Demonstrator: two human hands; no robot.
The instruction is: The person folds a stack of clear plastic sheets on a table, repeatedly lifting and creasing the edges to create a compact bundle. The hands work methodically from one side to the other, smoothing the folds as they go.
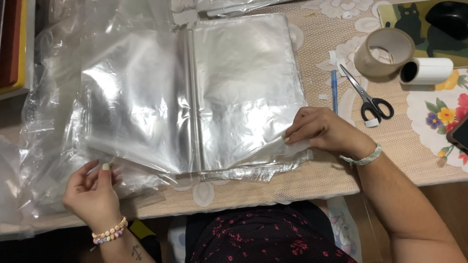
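Two thick stacks of silvery clear plastic bags lie side by side on the table: the left stack (136, 102) and the right stack (243, 83). My left hand (95, 192) is at the near left corner and pinches the edge of a loose clear plastic sheet (53, 141) between thumb and fingers. My right hand (321, 131) rests on the near right corner of the right stack, its fingertips pressing down on the top bag. Both wrists wear bracelets.
A beige floral tablecloth (390, 160) covers the table. At the right lie a blue pen (334, 87), black-handled scissors (368, 100), a roll of brown tape (385, 51), a white roll (429, 70) and a dark phone edge (458, 134). Colourful items stand at the far left (14, 44).
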